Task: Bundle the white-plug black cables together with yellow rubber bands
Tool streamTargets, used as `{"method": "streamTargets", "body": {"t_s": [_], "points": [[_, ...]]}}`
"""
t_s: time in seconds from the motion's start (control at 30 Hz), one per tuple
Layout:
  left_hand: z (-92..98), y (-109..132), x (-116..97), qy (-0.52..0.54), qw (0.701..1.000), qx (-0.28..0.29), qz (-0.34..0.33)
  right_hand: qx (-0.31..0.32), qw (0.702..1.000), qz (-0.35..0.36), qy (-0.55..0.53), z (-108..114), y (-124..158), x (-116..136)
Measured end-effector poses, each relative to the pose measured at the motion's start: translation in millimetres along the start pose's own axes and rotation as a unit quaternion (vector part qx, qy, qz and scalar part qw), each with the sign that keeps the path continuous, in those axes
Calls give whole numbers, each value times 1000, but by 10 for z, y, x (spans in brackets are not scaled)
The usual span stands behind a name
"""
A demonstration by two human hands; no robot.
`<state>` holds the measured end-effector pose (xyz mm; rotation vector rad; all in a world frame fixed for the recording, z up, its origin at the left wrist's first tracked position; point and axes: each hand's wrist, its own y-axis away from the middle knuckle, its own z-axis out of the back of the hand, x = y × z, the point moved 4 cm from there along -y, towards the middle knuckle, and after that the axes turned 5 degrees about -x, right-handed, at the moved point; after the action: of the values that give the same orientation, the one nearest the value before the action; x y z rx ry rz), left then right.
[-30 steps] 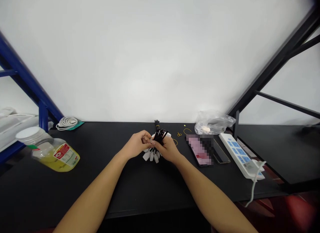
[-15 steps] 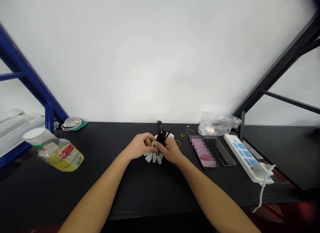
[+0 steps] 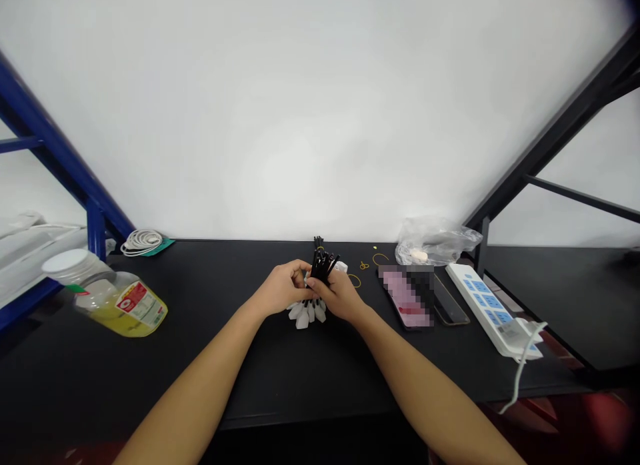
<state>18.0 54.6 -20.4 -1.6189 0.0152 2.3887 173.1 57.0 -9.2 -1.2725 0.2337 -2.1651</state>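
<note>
My left hand (image 3: 284, 289) and my right hand (image 3: 343, 296) meet at the middle of the black table (image 3: 300, 372). Between them is a bundle of thin black sticks with white ends (image 3: 324, 268). The white, paddle-like ends fan out toward me below my fingers. My right hand is closed round the sticks, its thumb across them. Fingers and thumb of my left hand pinch at the bundle's left side; the exact contact is partly hidden. Just behind stands another group of black sticks (image 3: 319, 242), held by a yellow rubber band.
Loose yellow rubber bands (image 3: 381, 259) lie right of my hands. Farther right are a pink-screened phone (image 3: 403, 295), a dark phone (image 3: 450, 302), a clear plastic bag (image 3: 435, 242) and a white power strip (image 3: 493, 308). A plastic jar (image 3: 125, 305) and coiled white cable (image 3: 143, 241) are at left.
The black sticks between my hands now stand more upright and closer together, and the white ends have shifted slightly. Both hands keep nearly the same place. The whole view has moved slightly.
</note>
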Motion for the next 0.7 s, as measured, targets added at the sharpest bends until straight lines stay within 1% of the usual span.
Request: {"method": "streamTargets", "body": {"t_s": [0.13, 0.2, 0.27, 0.37, 0.5, 0.6, 0.7], "points": [[-24, 19, -83, -54, 995, -35, -72, 5, 1000, 6, -5, -3, 3, 31], [-63, 40, -126, -43, 994, -39, -96, 15, 1000, -2, -7, -3, 9, 28], [-121, 60, -144, -3, 995, -23, -97, 23, 1000, -11, 3, 7, 14, 14], [-206, 76, -122, 54, 996, 2, -73, 27, 999, -14, 40, 44, 16, 6], [-254, 67, -95, 90, 993, -24, -71, 18, 997, -10, 80, 108, 8, 66], [-293, 62, -119, 89, 992, -36, -75, -6, 997, -3, 79, 144, 10, 131], [-333, 61, -150, 91, 991, -46, -85, -13, 997, 8, 80, 201, 20, 159]]}}
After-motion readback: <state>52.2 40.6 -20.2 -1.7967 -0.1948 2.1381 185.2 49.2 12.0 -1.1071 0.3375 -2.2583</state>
